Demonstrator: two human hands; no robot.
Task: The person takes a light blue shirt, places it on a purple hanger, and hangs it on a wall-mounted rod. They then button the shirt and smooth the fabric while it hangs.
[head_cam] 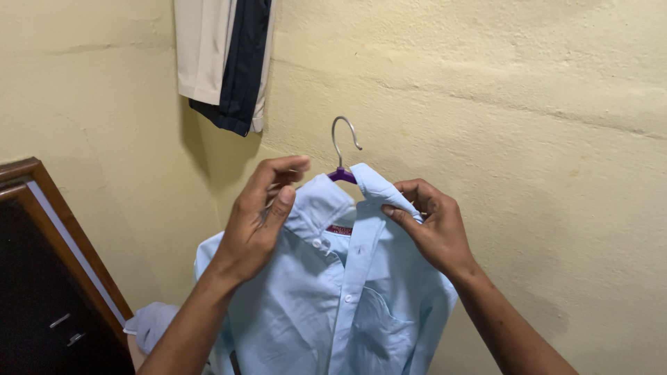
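Hands (253,222) (431,226) each pinch shirt collar (316,205) — hanger (342,163) mostly hidden, hem cut off.

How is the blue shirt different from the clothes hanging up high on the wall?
The light blue shirt is held by both hands on a purple hanger; the hanging clothes are untouched. The shirt is one pale colour; the hanging clothes are cream and dark navy. The shirt shows buttons, the others none. Both hang before the yellow wall.

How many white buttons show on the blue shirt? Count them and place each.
2 on the light blue shirt: one at the collar, one lower on the placket. The hands and folds may hide others.
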